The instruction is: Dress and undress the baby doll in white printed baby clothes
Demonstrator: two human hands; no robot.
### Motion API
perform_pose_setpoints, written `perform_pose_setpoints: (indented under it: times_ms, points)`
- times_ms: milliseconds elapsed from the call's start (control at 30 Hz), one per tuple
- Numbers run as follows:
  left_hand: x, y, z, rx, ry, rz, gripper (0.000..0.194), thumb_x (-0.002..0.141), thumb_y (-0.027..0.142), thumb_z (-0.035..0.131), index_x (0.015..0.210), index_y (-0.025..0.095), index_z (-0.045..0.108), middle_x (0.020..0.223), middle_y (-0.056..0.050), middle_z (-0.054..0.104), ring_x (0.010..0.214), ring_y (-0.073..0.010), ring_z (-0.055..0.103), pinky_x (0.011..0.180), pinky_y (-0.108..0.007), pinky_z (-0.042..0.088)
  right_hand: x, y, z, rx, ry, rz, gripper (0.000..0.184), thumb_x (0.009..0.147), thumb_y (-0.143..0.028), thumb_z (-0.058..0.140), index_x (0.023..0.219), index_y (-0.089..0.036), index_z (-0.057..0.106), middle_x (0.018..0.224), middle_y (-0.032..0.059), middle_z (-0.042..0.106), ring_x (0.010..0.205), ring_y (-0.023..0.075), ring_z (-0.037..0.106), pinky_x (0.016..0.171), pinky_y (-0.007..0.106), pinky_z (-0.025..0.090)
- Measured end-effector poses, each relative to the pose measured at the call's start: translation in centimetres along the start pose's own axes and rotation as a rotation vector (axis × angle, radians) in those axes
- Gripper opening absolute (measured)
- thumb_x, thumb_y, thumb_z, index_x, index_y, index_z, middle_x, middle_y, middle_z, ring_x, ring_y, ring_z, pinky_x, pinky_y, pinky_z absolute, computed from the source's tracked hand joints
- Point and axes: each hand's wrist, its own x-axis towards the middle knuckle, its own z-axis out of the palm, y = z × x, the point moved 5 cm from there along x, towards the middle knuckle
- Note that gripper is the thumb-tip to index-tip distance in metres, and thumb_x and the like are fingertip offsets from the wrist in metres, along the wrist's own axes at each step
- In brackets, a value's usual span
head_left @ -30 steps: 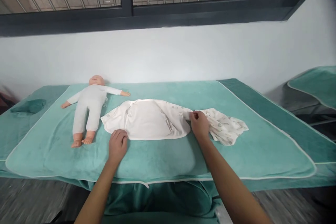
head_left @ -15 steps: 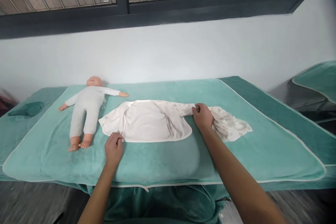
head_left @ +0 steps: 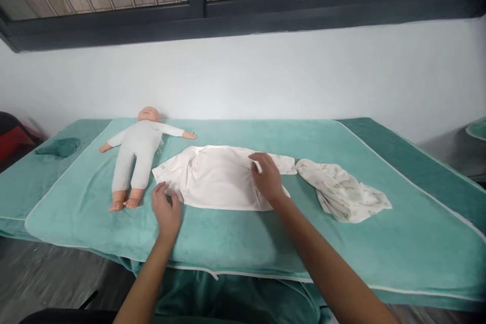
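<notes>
A white baby shirt (head_left: 220, 177) lies spread flat, its sleeves out to both sides and small prints on the sleeves. My left hand (head_left: 166, 207) is at the shirt's lower left edge, thumb and fingers apart, and nothing shows in its grip. Over the right part of the shirt is my right hand (head_left: 268, 177), its fingers curved and parted. Whether its fingertips touch the cloth I cannot tell. Right of the shirt's sleeve rests a crumpled printed baby garment (head_left: 345, 195).
A baby doll (head_left: 138, 147) in white clothing lies on its back at the left. Everything rests on a green cover (head_left: 243, 238) with white piping. A small dark green cushion (head_left: 58, 147) is at the far left. Behind stands a white wall (head_left: 266, 76) below a barred window.
My right hand has left the right sleeve and moved left over the shirt's body. The left hand's fingers have parted slightly. The view has shifted a little to the left.
</notes>
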Motion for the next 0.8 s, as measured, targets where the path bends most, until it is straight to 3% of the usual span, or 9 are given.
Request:
perform_pose_setpoints:
  times_ms: [167, 267, 333, 467, 633, 733, 800]
  points:
    - [0.3, -0.6, 0.2, 0.131, 0.037, -0.194, 0.043, 0.095, 0.036, 0.058, 0.131, 0.014, 0.052, 0.135, -0.021, 0.058, 0.131, -0.0356, 0.054, 0.111, -0.058, 0.042, 2.8, -7.7, 10.8, 0.013, -0.463, -0.027, 0.030, 0.097, -0.019, 0.050, 0.122, -0.017, 0.065, 0.126, 0.0122, 0.067, 0.119, 0.0257, 0.059, 0.107, 0.039, 0.045]
    - [0.1, -0.9, 0.2, 0.157, 0.058, -0.270, 0.051, 0.094, 0.037, 0.060, 0.136, 0.011, 0.049, 0.131, -0.023, 0.060, 0.127, -0.0373, 0.058, 0.107, -0.059, 0.044, 2.6, -9.3, 15.6, -0.112, -0.525, -0.019, 0.039, 0.099, -0.017, 0.046, 0.135, -0.012, 0.059, 0.144, 0.0184, 0.058, 0.134, 0.0293, 0.051, 0.114, 0.045, 0.038]
    - [0.2, -1.1, 0.2, 0.147, 0.074, -0.286, 0.051, 0.093, 0.037, 0.061, 0.136, 0.012, 0.050, 0.131, -0.024, 0.060, 0.126, -0.0381, 0.058, 0.106, -0.060, 0.044, 2.0, -9.6, 17.3, -0.169, -0.531, -0.048, 0.044, 0.100, -0.013, 0.041, 0.141, -0.009, 0.054, 0.151, 0.0208, 0.052, 0.142, 0.0293, 0.044, 0.119, 0.048, 0.030]
    - [0.9, -1.8, 0.5, 0.086, 0.126, -0.343, 0.048, 0.092, 0.035, 0.063, 0.134, 0.014, 0.052, 0.129, -0.022, 0.064, 0.119, -0.0355, 0.062, 0.105, -0.061, 0.043, 1.0, -9.0, 18.2, -0.193, -0.575, -0.100, 0.050, 0.099, -0.011, 0.038, 0.148, -0.008, 0.048, 0.159, 0.0188, 0.045, 0.149, 0.0297, 0.037, 0.123, 0.049, 0.025]
    - [2.2, -2.7, 1.4, -0.085, 0.111, -0.359, 0.034, 0.093, 0.028, 0.062, 0.125, 0.015, 0.059, 0.105, -0.011, 0.072, 0.095, -0.0234, 0.068, 0.094, -0.044, 0.053, 1.3, -8.8, 17.7, -0.182, -0.582, -0.058, 0.053, 0.097, -0.009, 0.038, 0.148, -0.008, 0.049, 0.159, 0.0163, 0.045, 0.149, 0.0275, 0.038, 0.124, 0.046, 0.024]
    - [2.0, -0.8, 1.2, -0.164, 0.140, -0.282, 0.025, 0.096, 0.031, 0.058, 0.116, 0.017, 0.063, 0.103, -0.010, 0.070, 0.094, -0.0218, 0.067, 0.084, -0.037, 0.055, 1.5, -8.8, 17.8, -0.175, -0.597, -0.045, 0.056, 0.094, -0.004, 0.037, 0.148, -0.009, 0.050, 0.159, 0.0150, 0.046, 0.149, 0.0260, 0.038, 0.124, 0.045, 0.024]
    - [1.2, 2.3, 1.0, -0.193, 0.127, -0.171, 0.020, 0.098, 0.032, 0.055, 0.109, 0.018, 0.064, 0.105, -0.010, 0.070, 0.097, -0.0219, 0.066, 0.083, -0.036, 0.055, 1.5, -8.6, 17.7, -0.175, -0.594, -0.039, 0.058, 0.093, -0.003, 0.039, 0.150, -0.010, 0.048, 0.159, 0.0159, 0.045, 0.150, 0.0259, 0.037, 0.124, 0.046, 0.024]
